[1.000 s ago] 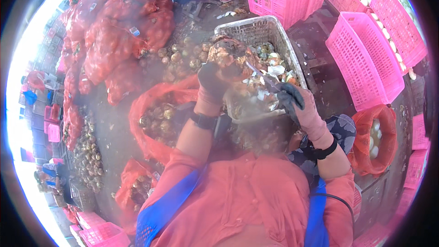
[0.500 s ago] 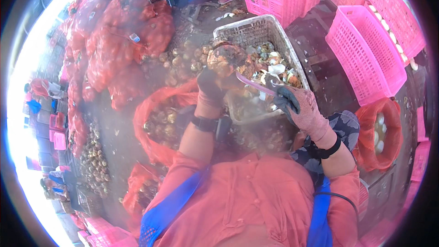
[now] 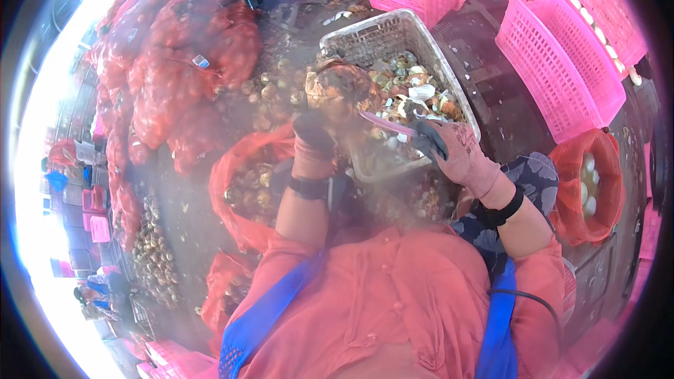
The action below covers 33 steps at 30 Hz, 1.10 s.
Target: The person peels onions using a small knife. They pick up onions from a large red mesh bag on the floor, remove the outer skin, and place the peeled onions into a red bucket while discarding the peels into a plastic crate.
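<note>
My right hand (image 3: 456,151), in a pink glove with dark grey fingers, is closed around a knife (image 3: 390,124) with a pinkish blade. The blade points left over the near part of a dirty white crate (image 3: 449,84) of onions and peelings. My left hand (image 3: 314,142), gloved the same way, is left of the knife tip with its fingers curled. Haze blurs those fingers and hides what they hold. Just beyond them is a bulky brown, papery lump (image 3: 340,88) at the crate's left side. Below my left forearm, a red net bag (image 3: 223,200) lies open around unpeeled onions (image 3: 256,189).
Full red net sacks (image 3: 182,70) are piled at the far left, with loose onions (image 3: 156,260) nearby. Pink crates (image 3: 554,63) stand at the far right. A red net bag (image 3: 597,217) with pale peeled onions stands by my right knee. Other people are farther off.
My left hand has drawn slightly back from the brown lump, and the right hand stays on the knife. The whole view has shifted a little.
</note>
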Motion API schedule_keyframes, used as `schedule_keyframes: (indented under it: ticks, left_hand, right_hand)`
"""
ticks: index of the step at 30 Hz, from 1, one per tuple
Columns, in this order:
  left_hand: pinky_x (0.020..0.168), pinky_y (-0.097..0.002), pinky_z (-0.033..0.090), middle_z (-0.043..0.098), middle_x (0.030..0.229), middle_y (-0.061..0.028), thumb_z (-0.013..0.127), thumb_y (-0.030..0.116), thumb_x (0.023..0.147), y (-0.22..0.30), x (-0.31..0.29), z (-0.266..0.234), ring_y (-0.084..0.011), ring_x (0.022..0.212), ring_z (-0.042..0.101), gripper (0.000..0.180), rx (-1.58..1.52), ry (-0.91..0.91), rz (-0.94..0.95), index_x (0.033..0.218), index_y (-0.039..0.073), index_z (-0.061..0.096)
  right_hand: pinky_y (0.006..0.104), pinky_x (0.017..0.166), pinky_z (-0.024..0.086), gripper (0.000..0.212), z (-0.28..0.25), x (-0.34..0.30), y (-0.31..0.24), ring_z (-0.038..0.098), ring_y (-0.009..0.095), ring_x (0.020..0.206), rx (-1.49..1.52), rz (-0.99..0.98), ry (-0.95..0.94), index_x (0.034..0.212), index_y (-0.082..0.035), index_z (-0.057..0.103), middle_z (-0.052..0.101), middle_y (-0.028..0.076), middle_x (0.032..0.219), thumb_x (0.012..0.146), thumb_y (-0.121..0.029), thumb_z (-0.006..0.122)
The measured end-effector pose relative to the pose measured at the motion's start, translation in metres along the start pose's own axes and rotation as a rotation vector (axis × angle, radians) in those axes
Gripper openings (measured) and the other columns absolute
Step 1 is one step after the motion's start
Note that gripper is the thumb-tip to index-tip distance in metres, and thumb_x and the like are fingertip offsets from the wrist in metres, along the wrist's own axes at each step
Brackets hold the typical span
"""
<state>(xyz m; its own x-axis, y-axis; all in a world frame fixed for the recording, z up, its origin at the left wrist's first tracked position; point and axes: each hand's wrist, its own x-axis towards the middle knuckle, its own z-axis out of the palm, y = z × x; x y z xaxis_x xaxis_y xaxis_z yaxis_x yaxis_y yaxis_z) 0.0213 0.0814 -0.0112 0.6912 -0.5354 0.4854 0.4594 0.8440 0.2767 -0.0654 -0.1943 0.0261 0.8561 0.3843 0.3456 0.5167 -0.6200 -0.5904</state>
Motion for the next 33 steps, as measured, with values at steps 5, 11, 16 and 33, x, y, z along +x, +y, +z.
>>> schedule_keyframes:
  ticks: [5, 11, 16, 33]
  left_hand:
    - [0.095, -0.0496, 0.048, 0.058, 0.124, -0.0153, 0.061, 0.068, 0.076, -0.009, 0.011, 0.032, -0.0335, 0.109, 0.058, 0.089, 0.605, 0.441, 0.012, 0.139, 0.006, 0.045]
    - [0.102, -0.0528, 0.044, 0.056, 0.132, -0.0146, 0.056, 0.054, 0.087, -0.011, 0.025, 0.036, -0.0348, 0.118, 0.055, 0.069, 0.121, 0.244, -0.022, 0.138, 0.007, 0.048]
    - [0.105, -0.0536, 0.042, 0.055, 0.132, -0.0164, 0.068, 0.042, 0.080, -0.006, 0.004, 0.010, -0.0359, 0.121, 0.055, 0.076, 0.269, 0.327, 0.024, 0.141, 0.004, 0.042]
    - [0.104, -0.0546, 0.042, 0.049, 0.137, -0.0201, 0.059, 0.028, 0.082, -0.009, 0.012, 0.024, -0.0377, 0.124, 0.050, 0.070, 0.435, 0.168, 0.081, 0.143, 0.001, 0.036]
  right_hand:
    - [0.0438, 0.082, 0.049, 0.043, 0.003, 0.005, 0.004, 0.062, 0.035, 0.094, -0.137, -0.103, 0.053, 0.121, -0.005, 0.056, 0.064, 0.018, 0.100, 0.080, -0.017, 0.066]
    - [0.0412, 0.087, 0.049, 0.044, 0.016, -0.005, 0.018, 0.063, 0.031, 0.101, -0.047, 0.122, -0.040, 0.127, -0.005, 0.055, 0.064, 0.016, 0.112, 0.087, -0.021, 0.063]
    - [0.0392, 0.085, 0.050, 0.035, 0.017, -0.004, 0.009, 0.065, 0.028, 0.100, 0.307, 0.233, 0.019, 0.122, -0.003, 0.058, 0.068, 0.012, 0.109, 0.090, -0.017, 0.061]
    - [0.0414, 0.078, 0.051, 0.042, 0.005, 0.005, -0.001, 0.064, 0.032, 0.091, -0.269, -0.041, 0.044, 0.120, -0.007, 0.058, 0.062, 0.015, 0.111, 0.081, -0.019, 0.065]
